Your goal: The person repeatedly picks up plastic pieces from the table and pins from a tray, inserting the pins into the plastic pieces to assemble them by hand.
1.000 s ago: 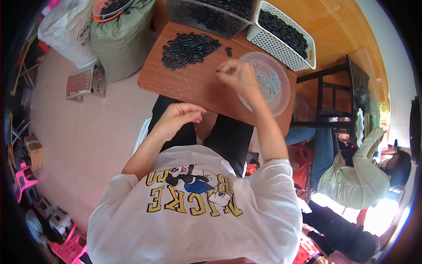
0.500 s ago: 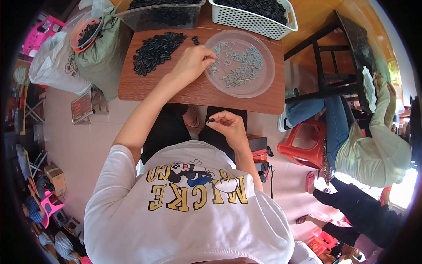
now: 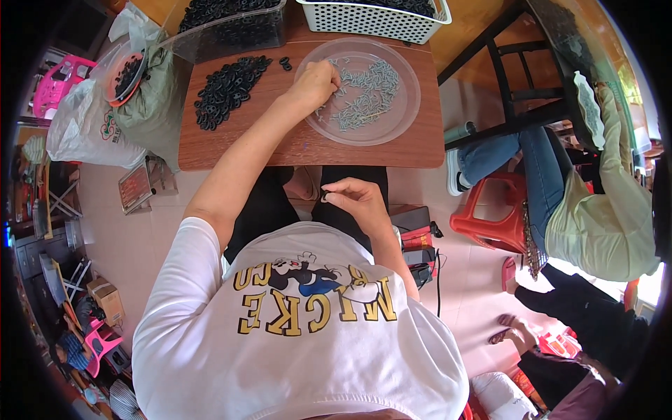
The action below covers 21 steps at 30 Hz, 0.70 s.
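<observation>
My left hand (image 3: 315, 87) reaches over the left side of a round clear plastic tray (image 3: 402, 122). Its thumb and fingers are pinched together beside the small grey screws (image 3: 374, 80) lying there; what they hold, if anything, is hidden. Above my lap, just off the table's front edge, my right hand (image 3: 357, 203) is closed on a small black part (image 3: 325, 195) between thumb and forefinger. Several flat oval black parts (image 3: 227, 91) are heaped on the table left of my left hand. A couple more black pieces (image 3: 285, 64) lie apart from that heap.
A clear bin (image 3: 231, 42) and a white perforated basket (image 3: 374, 28), both full of black parts, stand at the table's (image 3: 280, 154) back. Sacks (image 3: 150, 108) stand left. On the right are a black frame (image 3: 521, 94), a red stool (image 3: 493, 217) and a seated person (image 3: 595, 217).
My left hand's fingertips have moved slightly further in over the screws in the tray. The right hand stays above my lap with the black part. The whole view has shifted a little.
</observation>
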Each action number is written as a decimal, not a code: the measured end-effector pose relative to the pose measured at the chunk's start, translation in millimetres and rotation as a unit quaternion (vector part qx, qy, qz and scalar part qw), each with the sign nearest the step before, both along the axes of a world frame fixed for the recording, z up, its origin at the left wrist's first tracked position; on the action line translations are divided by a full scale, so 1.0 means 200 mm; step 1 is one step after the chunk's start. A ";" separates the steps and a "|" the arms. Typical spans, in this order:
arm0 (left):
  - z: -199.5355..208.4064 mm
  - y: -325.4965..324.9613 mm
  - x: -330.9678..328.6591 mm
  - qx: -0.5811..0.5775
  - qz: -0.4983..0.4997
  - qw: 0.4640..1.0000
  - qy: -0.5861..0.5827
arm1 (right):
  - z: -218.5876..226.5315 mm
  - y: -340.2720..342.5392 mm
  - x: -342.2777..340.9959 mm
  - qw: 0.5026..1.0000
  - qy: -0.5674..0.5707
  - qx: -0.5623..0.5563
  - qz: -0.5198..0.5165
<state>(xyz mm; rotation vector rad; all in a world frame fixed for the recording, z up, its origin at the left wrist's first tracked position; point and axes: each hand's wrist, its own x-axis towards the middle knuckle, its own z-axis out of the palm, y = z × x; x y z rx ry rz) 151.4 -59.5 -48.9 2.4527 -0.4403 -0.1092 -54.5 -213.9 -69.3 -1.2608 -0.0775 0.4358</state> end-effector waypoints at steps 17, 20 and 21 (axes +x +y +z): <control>0.12 0.13 -0.19 -0.243 0.049 0.955 0.166 | 0.26 0.05 0.19 0.975 -0.014 0.150 -0.166; 0.20 0.25 -0.35 -0.474 0.031 0.825 0.306 | 0.27 0.07 0.22 0.970 -0.004 0.191 -0.148; 0.23 0.28 -0.41 -0.572 0.035 0.727 0.378 | 0.27 0.07 0.22 0.962 0.007 0.237 -0.134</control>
